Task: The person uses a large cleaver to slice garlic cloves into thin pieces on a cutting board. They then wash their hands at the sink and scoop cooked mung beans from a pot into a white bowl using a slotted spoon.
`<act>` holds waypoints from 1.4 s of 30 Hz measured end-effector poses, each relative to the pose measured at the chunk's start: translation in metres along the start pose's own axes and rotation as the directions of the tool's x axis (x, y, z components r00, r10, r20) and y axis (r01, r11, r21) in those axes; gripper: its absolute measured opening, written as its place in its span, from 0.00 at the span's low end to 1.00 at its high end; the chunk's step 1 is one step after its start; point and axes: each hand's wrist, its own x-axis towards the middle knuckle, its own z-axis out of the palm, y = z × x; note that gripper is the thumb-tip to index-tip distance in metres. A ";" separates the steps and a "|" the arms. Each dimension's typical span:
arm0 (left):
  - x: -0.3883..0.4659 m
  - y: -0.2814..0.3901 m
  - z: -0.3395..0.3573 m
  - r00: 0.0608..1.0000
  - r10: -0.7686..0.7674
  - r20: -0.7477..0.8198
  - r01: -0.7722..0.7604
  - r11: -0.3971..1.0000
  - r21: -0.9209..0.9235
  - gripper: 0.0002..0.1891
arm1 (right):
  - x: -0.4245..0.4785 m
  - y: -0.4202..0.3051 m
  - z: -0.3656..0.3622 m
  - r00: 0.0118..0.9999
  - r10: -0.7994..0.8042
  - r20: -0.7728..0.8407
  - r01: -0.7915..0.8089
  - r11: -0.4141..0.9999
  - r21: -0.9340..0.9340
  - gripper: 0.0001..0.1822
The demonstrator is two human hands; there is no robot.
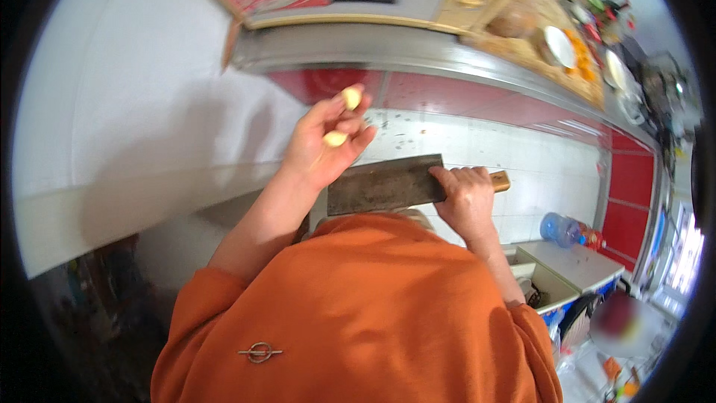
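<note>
My left hand (333,137) is raised in front of me, palm up. It holds two small pale yellow pieces, perhaps peeled garlic cloves: one piece (352,98) between the thumb and fingertips, the other piece (335,139) against the palm. To its right, my right hand (464,196) grips a cleaver (386,183) with a broad dark steel blade and a wooden handle. The blade lies level before my orange shirt, its far end close to my left wrist, above the tiled floor.
Ahead runs a metal-edged counter (347,47) over red cabinet fronts. At its right are a wooden cutting board (503,47), a white bowl (558,46) and orange chopped pieces (582,59). A wall is on the left. A white cabinet (576,266) and a plastic water bottle (559,229) are at the right.
</note>
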 end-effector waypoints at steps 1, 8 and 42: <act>0.004 -0.011 0.004 1.000 -0.018 0.007 0.018 1.000 0.003 0.15 | -0.010 0.014 -0.007 0.999 0.042 0.011 -0.042 0.999 -0.007 0.14; 0.047 -0.111 0.047 0.967 -0.244 -0.080 0.256 0.937 0.236 0.16 | -0.102 0.101 -0.057 0.889 0.448 -0.094 -0.455 0.887 -0.076 0.16; 0.336 -0.275 0.178 0.766 -0.621 -0.163 0.597 0.595 0.538 0.13 | -0.119 0.368 -0.131 0.044 0.983 -0.180 -0.585 0.172 0.793 0.23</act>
